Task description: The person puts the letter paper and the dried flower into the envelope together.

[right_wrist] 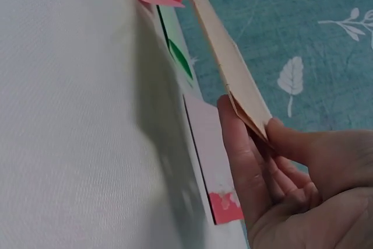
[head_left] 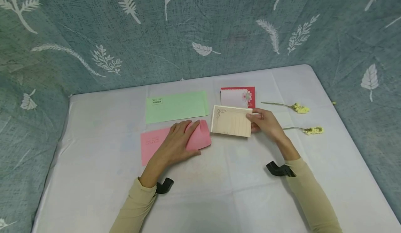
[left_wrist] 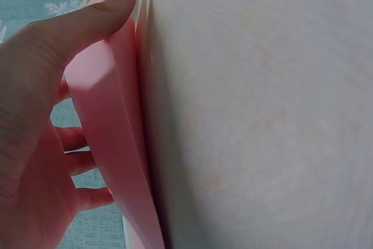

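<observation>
One leaf-print cloth (head_left: 200,27) is hanging behind a white table (head_left: 94,191), where two envelopes are lying near each other. The green envelope (head_left: 177,107) is lying flat nearer the cloth, its contents hidden. The pink envelope (head_left: 199,139) is lying in front, its right end bulging into a rounded mouth; whether it is holding anything, I cannot tell. The left hand (head_left: 177,144) is grasping it across its width, thumb on the near edge, fingers over the far side. The right hand (head_left: 266,123) is pinching the beige card (head_left: 232,121) by its right end. That card is hovering tilted above the table, its left end just beside the pink mouth — whether touching, I cannot tell. It is showing fine lines and a dark corner scroll, its layers parting slightly at the held end. Behind it, the red-edged card (head_left: 231,97) is lying partly covered — and two yellow sprigs (head_left: 300,108) are lying at the right.
</observation>
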The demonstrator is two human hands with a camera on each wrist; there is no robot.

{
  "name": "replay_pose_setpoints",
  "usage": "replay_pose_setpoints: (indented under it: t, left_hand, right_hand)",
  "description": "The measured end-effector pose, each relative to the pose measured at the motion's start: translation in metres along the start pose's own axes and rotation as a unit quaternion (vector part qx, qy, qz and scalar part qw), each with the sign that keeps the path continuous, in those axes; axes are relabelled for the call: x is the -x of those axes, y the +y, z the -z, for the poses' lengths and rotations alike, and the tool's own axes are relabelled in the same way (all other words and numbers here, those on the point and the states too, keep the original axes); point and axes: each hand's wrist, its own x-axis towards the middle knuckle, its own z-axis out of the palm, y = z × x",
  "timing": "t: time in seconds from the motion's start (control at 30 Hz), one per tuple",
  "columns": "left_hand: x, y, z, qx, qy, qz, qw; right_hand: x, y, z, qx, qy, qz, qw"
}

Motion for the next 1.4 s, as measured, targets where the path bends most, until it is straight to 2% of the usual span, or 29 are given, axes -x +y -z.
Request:
replay_pose_setpoints:
  t: [0.2, 0.5, 0.67, 0.9, 1.4]
  left_hand:
    - [0.0, 0.001, 0.001, -0.003, 0.0, 0.001, 1.0]
    - [-0.001, 0.001, 0.003, -0.009, -0.015, 0.011, 0.9998]
    - [-0.002, 0.0, 0.003, -0.007, -0.008, 0.004, 0.9999]
    - [-0.002, 0.0, 0.003, 0.003, -0.017, 0.002, 0.9999]
    - [-0.001, 0.001, 0.0, -0.01, -0.017, -0.008, 0.9998]
  right_hand:
    - [-0.001, -0.003, -0.005, -0.029, -0.009, 0.022, 0.999]
    - [-0.001, -0.002, -0.012, 0.003, -0.033, 0.031, 0.999]
    - [-0.002, -0.002, -0.015, 0.013, -0.048, 0.031, 0.998]
    - [-0.002, -0.005, -0.016, 0.021, -0.061, 0.021, 0.998]
    - [-0.004, -0.008, -0.019, 0.038, -0.077, 0.023, 0.996]
